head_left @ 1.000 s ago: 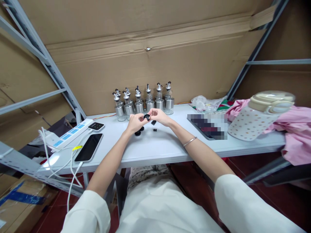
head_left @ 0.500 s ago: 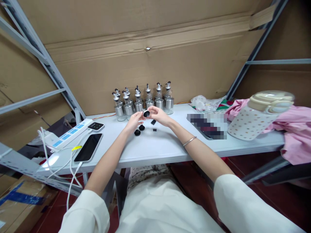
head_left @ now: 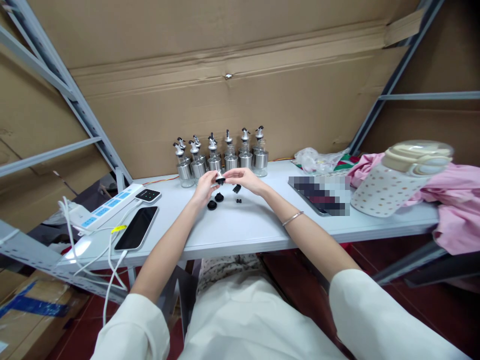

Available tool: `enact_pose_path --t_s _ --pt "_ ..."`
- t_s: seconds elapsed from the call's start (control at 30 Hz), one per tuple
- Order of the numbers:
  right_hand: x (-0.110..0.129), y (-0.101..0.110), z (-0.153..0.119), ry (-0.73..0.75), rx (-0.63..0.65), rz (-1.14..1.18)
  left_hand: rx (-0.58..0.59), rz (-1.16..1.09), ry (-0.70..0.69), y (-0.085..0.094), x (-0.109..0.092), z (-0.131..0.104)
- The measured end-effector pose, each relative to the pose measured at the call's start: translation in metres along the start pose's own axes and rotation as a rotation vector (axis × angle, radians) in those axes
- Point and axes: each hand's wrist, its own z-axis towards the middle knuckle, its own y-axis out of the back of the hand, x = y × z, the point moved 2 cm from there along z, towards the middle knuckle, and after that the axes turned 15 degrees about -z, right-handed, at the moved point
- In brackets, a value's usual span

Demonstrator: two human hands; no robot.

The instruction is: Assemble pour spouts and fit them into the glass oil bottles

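Above the middle of the table, my left hand [head_left: 207, 187] is closed on a silver and black pourer spout [head_left: 220, 178], its black stopper end pointing down. From the other side, the fingertips of my right hand [head_left: 244, 179] pinch the stopper. Below them lie two round black stoppers [head_left: 212, 205], a small black cap piece [head_left: 236, 188] and a pair of tiny black parts [head_left: 239, 201]. Several glass bottles with steel sleeves [head_left: 231, 161] stand behind my hands, topped with the same kind of spout.
To the left lie a phone [head_left: 137, 229], a power strip [head_left: 112, 206], a small black device [head_left: 148, 195] and white cables. A blurred-out flat device [head_left: 318, 196], a dotted tumbler [head_left: 399, 180], a plastic bag [head_left: 317, 159] and pink cloth [head_left: 457, 200] are at right. Cardboard [head_left: 240, 110] walls the back.
The pourer spout has been turned from facing me to stopper end down, and has shifted slightly left. My right fingers have straightened a little beside it.
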Motion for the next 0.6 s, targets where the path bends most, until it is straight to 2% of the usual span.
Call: enact_pose_path --t_s 0.07,0.2,0.3,0.43,0.6 --pt "-0.004 0.004 0.002 -0.044 -0.049 -0.174 -0.02 0.001 -0.044 0.0 -0.001 0.0" --pt "-0.018 0.014 0.003 -0.233 -0.205 -0.725 -0.048 -0.007 -0.059 -0.001 -0.003 0.0" --pt "-0.025 0.018 0.001 -0.364 -0.183 -1.024 -0.039 -0.035 -0.038 -0.002 -0.003 -0.001" --pt "-0.027 0.016 -0.003 -0.462 -0.098 -1.174 -0.016 -0.001 -0.023 -0.004 -0.002 -0.003" --pt "-0.024 0.013 -0.005 -0.468 -0.037 -1.231 -0.037 0.075 -0.014 -0.004 -0.001 -0.004"
